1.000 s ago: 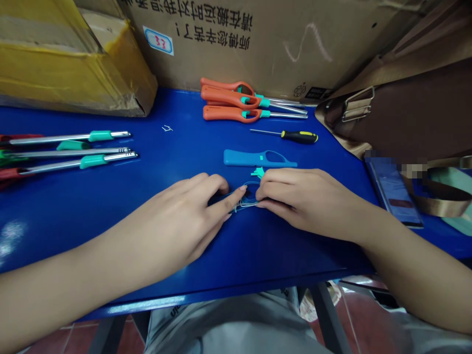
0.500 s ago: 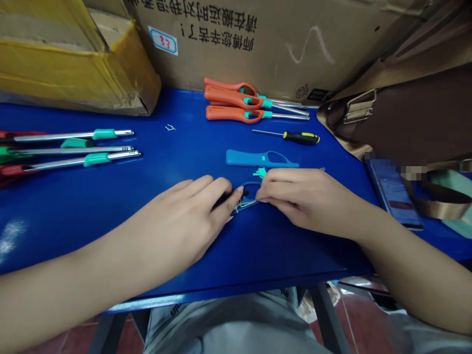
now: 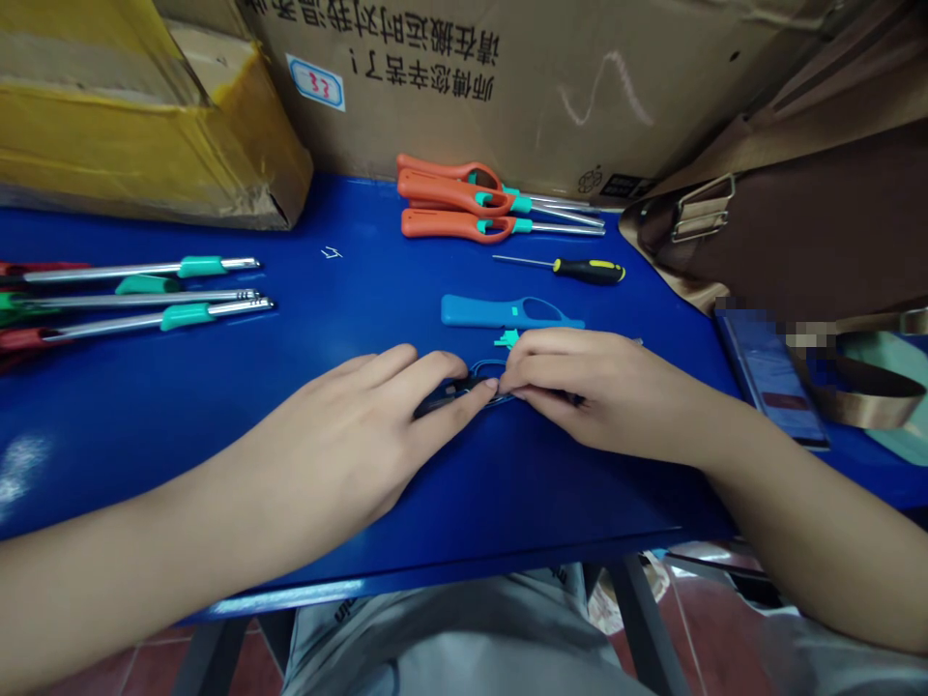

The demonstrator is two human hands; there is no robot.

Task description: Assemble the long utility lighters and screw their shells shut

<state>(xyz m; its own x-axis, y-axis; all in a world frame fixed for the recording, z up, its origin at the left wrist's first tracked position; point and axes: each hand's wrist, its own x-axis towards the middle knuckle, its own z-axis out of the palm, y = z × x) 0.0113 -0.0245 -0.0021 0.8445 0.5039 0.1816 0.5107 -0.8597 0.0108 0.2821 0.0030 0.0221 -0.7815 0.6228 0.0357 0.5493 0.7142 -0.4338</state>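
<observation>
My left hand (image 3: 362, 430) and my right hand (image 3: 587, 387) meet at the middle of the blue table (image 3: 217, 406). Their fingertips pinch a small blue lighter part (image 3: 478, 379) with thin wires, lying flat on the table; most of it is hidden under the fingers. Just beyond the hands lies a blue lighter shell half (image 3: 507, 311), with a small teal trigger piece (image 3: 507, 338) touching my right knuckles.
Three orange stick lighters (image 3: 464, 198) and a black-yellow screwdriver (image 3: 580, 269) lie at the back. Several metal lighter tubes with teal collars (image 3: 145, 295) lie at left. Cardboard boxes (image 3: 507, 77) line the rear; a brown bag (image 3: 797, 213) and a phone (image 3: 768, 377) sit at right.
My left fingers have slid right over the small part, closing up to the right fingertips. The wire loop seen earlier is now mostly covered.
</observation>
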